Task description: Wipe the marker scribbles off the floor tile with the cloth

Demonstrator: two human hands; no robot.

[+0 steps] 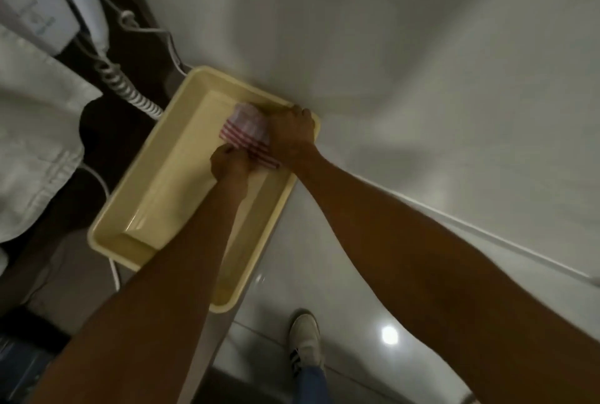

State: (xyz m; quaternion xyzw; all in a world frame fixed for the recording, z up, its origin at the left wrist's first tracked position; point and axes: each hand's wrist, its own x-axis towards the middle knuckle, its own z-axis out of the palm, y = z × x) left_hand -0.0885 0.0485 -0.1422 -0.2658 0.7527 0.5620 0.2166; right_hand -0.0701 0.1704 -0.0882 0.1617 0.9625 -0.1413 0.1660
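Observation:
A white cloth with red stripes (245, 130) lies inside a pale yellow plastic tray (136, 202), near its far corner. My left hand (229, 164) pinches the cloth's near edge. My right hand (290, 132) presses on the cloth's right side, fingers closed over it at the tray's far rim. Glossy pale floor tiles (350, 316) show below the tray. No marker scribbles are visible on them.
A white wall-mounted hair dryer (86, 4) with a coiled cord (125, 85) hangs at the upper left beside white towels (35, 130). A white wall (406, 46) fills the upper right. My white sneaker (305, 338) stands on the floor below.

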